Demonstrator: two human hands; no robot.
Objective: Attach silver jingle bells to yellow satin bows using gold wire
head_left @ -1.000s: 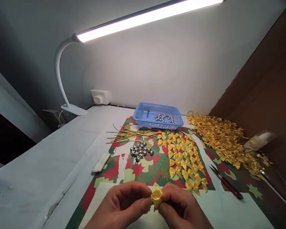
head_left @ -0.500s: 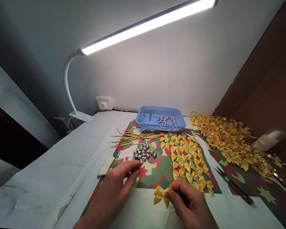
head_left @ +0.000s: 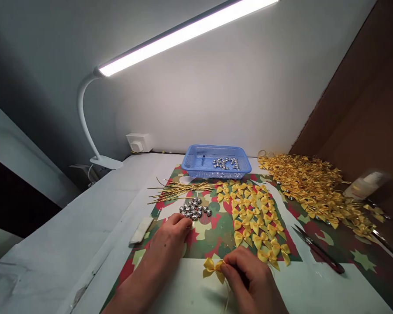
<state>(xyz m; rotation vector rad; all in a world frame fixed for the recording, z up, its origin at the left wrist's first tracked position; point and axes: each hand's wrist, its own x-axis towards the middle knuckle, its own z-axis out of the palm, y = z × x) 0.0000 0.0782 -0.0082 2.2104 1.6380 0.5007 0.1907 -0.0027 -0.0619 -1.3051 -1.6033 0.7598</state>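
A yellow ribbon bow point(head_left: 212, 269) is pinched between thumb and fingertips of my right hand point(head_left: 249, 279), with a thin cord hanging below it. My left hand point(head_left: 170, 240) has its fingertips drawn together at the near edge of a cluster of silver bells point(head_left: 196, 208); whatever may be between those fingertips is hidden. Gold cords point(head_left: 180, 190) lie in a loose bundle behind the bells. Several rows of yellow bows point(head_left: 247, 213) are laid out on the patterned red and green sheet point(head_left: 212, 244), to the right of the bells.
A blue basket point(head_left: 216, 173) holding more silver bells stands at the back. At right are a large heap of gold bows point(head_left: 308, 179), dark scissors point(head_left: 321, 253) and a bottle point(head_left: 363, 186). A lamp point(head_left: 106, 162) stands back left; a folded white cloth point(head_left: 140, 231) lies left.
The view has shifted slightly. My left hand's thumb and fingers, apart before, have come together by the bells. My right hand still holds the bow.
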